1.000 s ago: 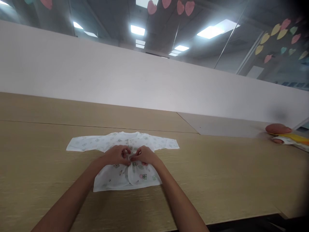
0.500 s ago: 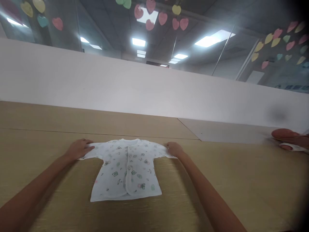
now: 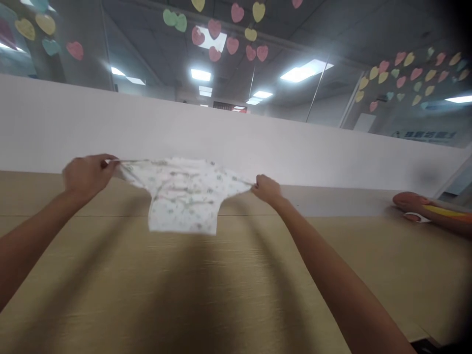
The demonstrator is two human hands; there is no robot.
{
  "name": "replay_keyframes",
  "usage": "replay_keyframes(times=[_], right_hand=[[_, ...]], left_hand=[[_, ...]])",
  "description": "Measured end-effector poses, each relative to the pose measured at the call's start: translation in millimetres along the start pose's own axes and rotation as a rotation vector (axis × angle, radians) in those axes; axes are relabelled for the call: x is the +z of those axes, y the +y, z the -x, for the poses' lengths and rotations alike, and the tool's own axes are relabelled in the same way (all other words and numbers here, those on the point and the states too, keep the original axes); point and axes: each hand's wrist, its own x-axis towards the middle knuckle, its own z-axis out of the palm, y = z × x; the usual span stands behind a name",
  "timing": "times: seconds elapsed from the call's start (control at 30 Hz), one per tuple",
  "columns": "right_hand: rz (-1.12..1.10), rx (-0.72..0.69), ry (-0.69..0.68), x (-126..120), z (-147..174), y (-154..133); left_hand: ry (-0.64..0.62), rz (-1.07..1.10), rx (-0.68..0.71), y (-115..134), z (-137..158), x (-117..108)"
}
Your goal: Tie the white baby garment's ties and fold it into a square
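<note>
A small white baby shirt (image 3: 184, 196) with a faint print is stretched in the air above the table, blurred by motion. My left hand (image 3: 86, 174) pinches the end of one sleeve between thumb and fingers. At the other sleeve's end, my right hand (image 3: 268, 189) has its fingers closed on the cloth. The body of the shirt hangs down between the two hands, its lower edge over the tabletop. Creases run across the chest.
The wooden table (image 3: 258, 285) has a seam along its far part. Behind it rises a white wall (image 3: 228, 132) below glass with paper hearts (image 3: 232, 45). At the right edge lie reddish items (image 3: 409, 199), too blurred to name.
The shirt lay flat on the table with my hands at its sleeves. Both hands have since lifted it up and away, and my left hand has moved outward to the left.
</note>
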Motion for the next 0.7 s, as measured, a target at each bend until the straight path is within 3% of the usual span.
replay_keyframes(times=[0.1, 0.17, 0.33, 0.43, 0.53, 0.7], right_hand=[[-0.163, 0.151, 0.268, -3.3, 2.1, 4.1], [-0.261, 0.258, 0.330, 15.3, 17.2, -0.4], [-0.495, 0.456, 0.212, 91.4, 71.7, -23.9], [-0.624, 0.571, 0.148, 125.7, 91.0, -30.2], [-0.799, 0.635, 0.145, 141.5, 95.4, -26.2], [-1.126, 0.823, 0.172, 146.5, 91.8, -11.6]], left_hand=[[0.176, 0.165, -0.074, 0.3, 15.9, 2.9], [0.138, 0.271, -0.101, -6.3, 43.0, 24.0], [-0.210, 0.425, -0.278, -33.3, 125.0, 96.5], [-0.284, 0.492, -0.320, -45.5, 151.1, 123.7], [-0.293, 0.513, -0.382, -50.1, 156.4, 131.8], [-0.209, 0.664, -0.545, -45.4, 152.8, 127.8]])
